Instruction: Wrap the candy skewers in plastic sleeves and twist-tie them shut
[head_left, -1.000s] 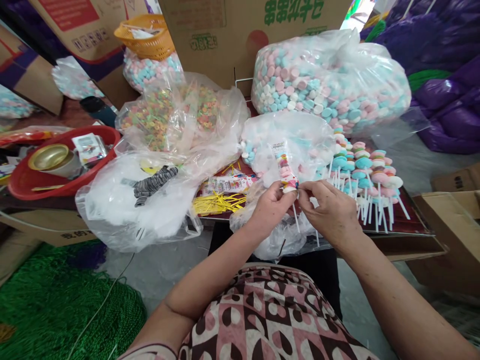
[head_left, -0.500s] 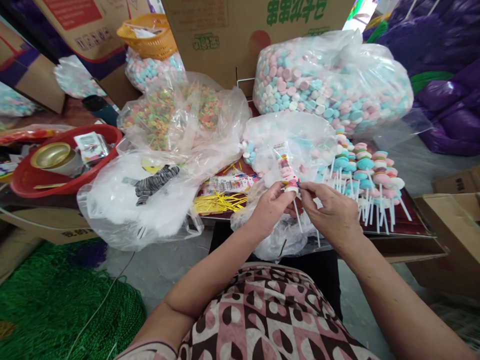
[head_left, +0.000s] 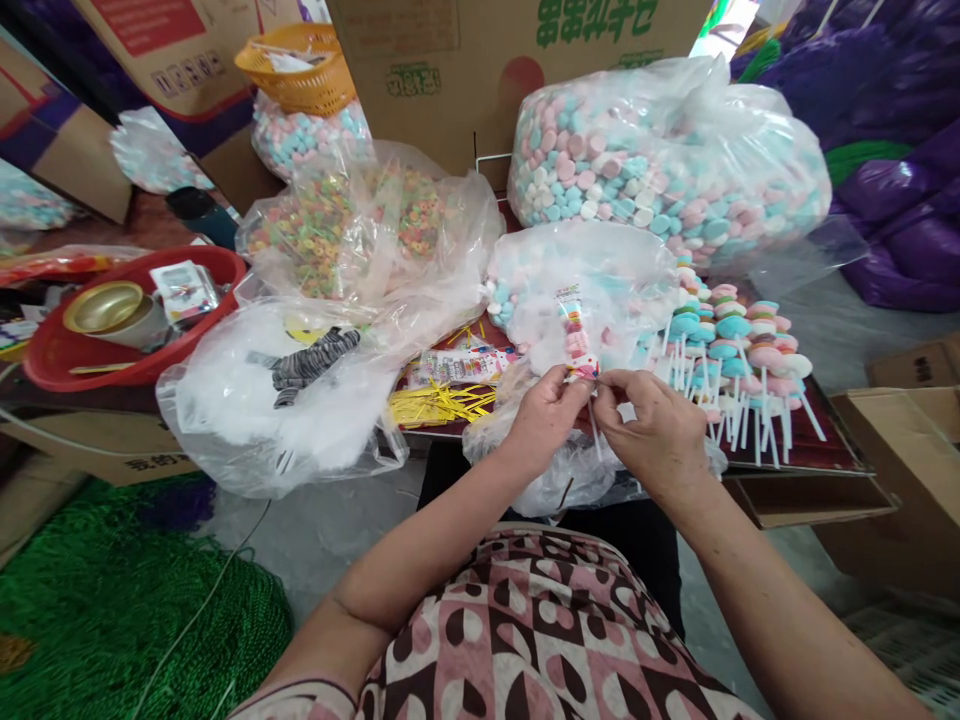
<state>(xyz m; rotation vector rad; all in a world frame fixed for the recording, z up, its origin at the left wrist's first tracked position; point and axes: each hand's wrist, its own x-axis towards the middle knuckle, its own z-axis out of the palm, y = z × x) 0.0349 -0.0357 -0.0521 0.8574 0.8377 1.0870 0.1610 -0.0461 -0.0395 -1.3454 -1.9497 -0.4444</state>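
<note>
Between my two hands is a marshmallow skewer in a small printed clear wrapper (head_left: 575,335), its white stick pointing down toward me. My left hand (head_left: 551,412) is closed, thumb and forefinger pinching the lower end of the wrapper. Closed at the other side of that same end is my right hand (head_left: 651,425), its fingertips pressed together at the gathered neck. Whether a thin tie lies between the fingertips is too small to make out. Just beyond the wrapper lies an open clear bag of marshmallows (head_left: 517,285). Several unwrapped marshmallow skewers (head_left: 739,345) are piled right of my right hand.
Yellow twist ties (head_left: 442,405) and flat printed wrappers (head_left: 465,365) lie left of my hands. Farther left are a bag of white sticks (head_left: 225,400) and a red basin (head_left: 49,350). Behind stand a bag of ring candies (head_left: 307,235) and a large marshmallow bag (head_left: 570,165).
My fingers have drawn closer together at the wrapper's lower end, which is now narrower. The right hand has turned slightly and shifted left. The wrapped skewer stays in both hands.
</note>
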